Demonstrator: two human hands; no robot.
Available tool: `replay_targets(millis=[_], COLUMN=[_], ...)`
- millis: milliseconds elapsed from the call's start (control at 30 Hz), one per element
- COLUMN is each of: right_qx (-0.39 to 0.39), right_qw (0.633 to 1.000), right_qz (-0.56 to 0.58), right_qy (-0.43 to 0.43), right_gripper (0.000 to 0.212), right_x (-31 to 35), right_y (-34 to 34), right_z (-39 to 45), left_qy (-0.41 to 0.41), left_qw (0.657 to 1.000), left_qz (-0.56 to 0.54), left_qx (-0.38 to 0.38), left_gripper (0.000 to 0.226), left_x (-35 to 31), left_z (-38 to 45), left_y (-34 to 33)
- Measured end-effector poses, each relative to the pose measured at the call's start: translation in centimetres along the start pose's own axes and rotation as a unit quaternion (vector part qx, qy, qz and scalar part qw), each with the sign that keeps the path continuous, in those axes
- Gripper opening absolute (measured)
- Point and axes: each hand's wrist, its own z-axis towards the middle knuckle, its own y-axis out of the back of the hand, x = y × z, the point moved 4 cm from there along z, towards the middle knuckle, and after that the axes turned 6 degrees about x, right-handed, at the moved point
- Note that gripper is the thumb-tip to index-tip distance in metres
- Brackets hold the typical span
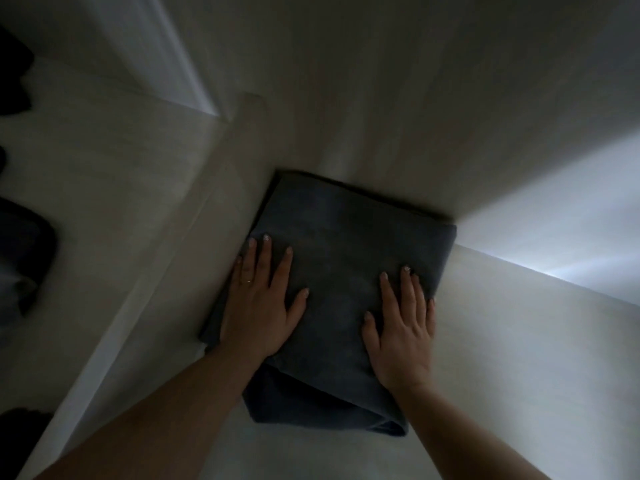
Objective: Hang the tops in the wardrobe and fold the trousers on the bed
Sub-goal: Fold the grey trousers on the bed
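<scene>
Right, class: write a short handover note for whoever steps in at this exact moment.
Left hand: flat, fingers straight, pressing the folded dark trousers.
Right hand: likewise flat on them.
Trousers: folded square, on a pale shelf pushed towards the corner.
Done: this pair is folded.
Left: let go; dark clothes at the left edge may need sorting, too dim to tell.

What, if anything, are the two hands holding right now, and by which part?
Nothing is gripped: the left hand and right hand lie flat, fingers straight, pressing on the top face of the folded dark garment.
</scene>
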Motion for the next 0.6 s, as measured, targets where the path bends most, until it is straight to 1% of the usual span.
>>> replay_targets(millis=[133,267,367,467,533,567,600], right_qx=[-0.01,-0.016,-0.003,0.03,0.056,0.076,0.093], right_qw=[1.0,1.0,1.0,0.999,0.998,0.996,0.995], right_qz=[0.002,0.017,0.019,-0.007,-0.04,-0.05,-0.035], right_qy=[0.001,0.007,0.011,0.014,0.013,0.004,-0.011], right_gripper=[0.067,0.068,0.068,0.064,0.065,0.064,0.061], right_x=[-0.1,0.2,0.5,0.6,0.6,0.5,0.5], right_y=[0.5,0.9,0.8,0.4,0.4,0.8,1.5], right_z=[1.6,1.8,2.5,4.0,4.5,4.6,4.5], left_qy=[0.007,0.005,0.003,0.015,0.018,0.027,0.04], left_qw=[1.0,1.0,1.0,1.0,0.998,0.996,0.993], left_qz=[-0.007,-0.001,-0.007,-0.012,-0.005,-0.018,-0.06], left_qx=[-0.008,-0.017,-0.015,0.012,0.055,0.079,0.095], left_gripper=[0.07,0.07,0.07,0.074,0.07,0.067,0.062], left_x=[-0.3,-0.2,0.1,0.3,0.4,0.2,-0.2], left_z=[1.7,1.6,2.2,3.3,3.9,3.9,3.4], left_y=[0.1,0.1,0.2,0.5,0.8,1.2,2.0])
